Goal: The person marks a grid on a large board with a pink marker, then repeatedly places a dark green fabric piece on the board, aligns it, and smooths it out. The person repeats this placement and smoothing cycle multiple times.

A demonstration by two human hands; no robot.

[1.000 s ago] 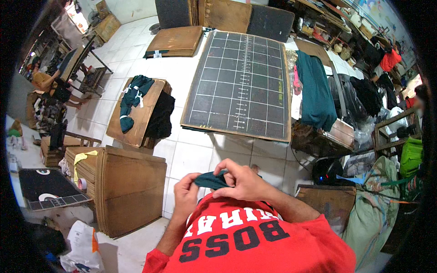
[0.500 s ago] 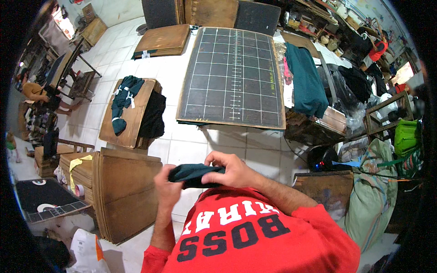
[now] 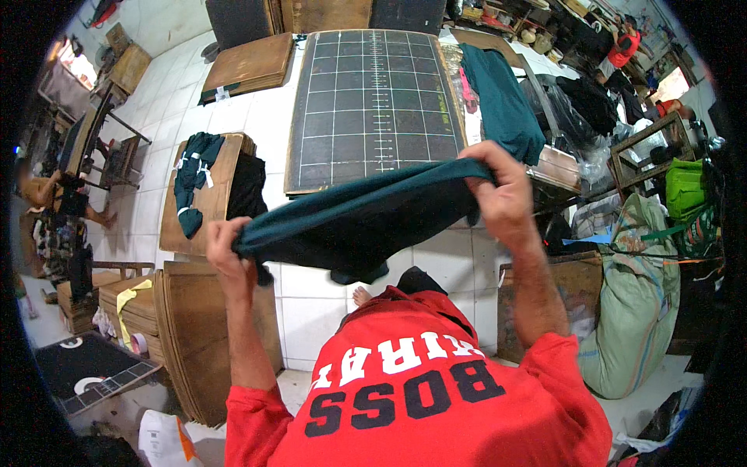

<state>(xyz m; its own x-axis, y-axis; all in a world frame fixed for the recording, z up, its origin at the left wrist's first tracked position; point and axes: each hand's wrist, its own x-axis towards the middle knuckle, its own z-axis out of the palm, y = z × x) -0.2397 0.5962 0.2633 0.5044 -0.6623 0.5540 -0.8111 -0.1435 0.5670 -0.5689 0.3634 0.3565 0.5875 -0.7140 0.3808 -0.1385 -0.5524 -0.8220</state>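
Observation:
A dark green cloth [image 3: 350,222] is stretched out in the air between my hands, sagging a little along its lower edge. Its left end is pinched in my left hand [image 3: 229,247]. The other end is gripped by my right hand [image 3: 502,191], which is slightly higher, so the cloth slants upward to the right. Just beyond it lies a black board with a white grid [image 3: 369,105], its near edge partly covered by the cloth. Whether the cloth is a whole garment or a single piece, I cannot tell.
Tied dark green bundles [image 3: 198,167] rest on brown boards at the left. More green fabric [image 3: 502,101] drapes over a stack right of the grid board. Upright brown boards [image 3: 218,335] stand near my left arm, a pale green sack [image 3: 634,303] at my right. Other people are in the background.
The cloth was bunched close to my chest between both hands. Now my hands have spread wide apart and forward, pulling it out to its length.

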